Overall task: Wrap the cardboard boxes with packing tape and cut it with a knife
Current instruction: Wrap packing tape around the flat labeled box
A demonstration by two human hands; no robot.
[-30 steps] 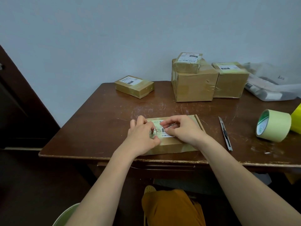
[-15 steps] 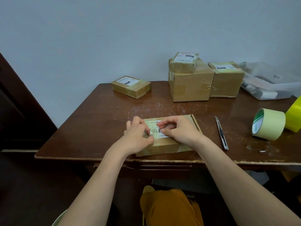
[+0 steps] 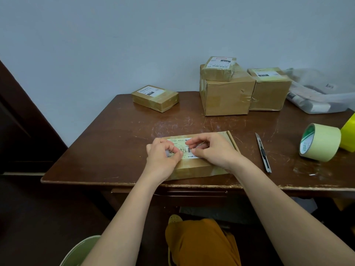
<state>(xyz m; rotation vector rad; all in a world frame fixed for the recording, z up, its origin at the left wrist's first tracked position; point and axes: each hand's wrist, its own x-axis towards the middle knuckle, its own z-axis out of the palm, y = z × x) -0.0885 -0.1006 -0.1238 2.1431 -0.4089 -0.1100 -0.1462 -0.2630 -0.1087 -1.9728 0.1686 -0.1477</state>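
A scratched brown table (image 3: 119, 135) under a pale wall. At frame centre, the flat box (image 3: 201, 167) lies near the front edge; left hand (image 3: 162, 156) and right hand (image 3: 213, 150) rest on it, fingers curled at the label (image 3: 184, 149), pinching nothing I can make out. Knife (image 3: 263, 152) and tape roll (image 3: 319, 142) lie right; picking could tear the label.

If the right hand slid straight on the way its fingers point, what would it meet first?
The right hand points left across the flat box under it. It would probably meet the left hand first, whose fingertips lie just apart on the white label.

One head-worn view looks forward and down, close above the scratched dark brown wooden desk (image 3: 119, 143), facing the wall behind it.
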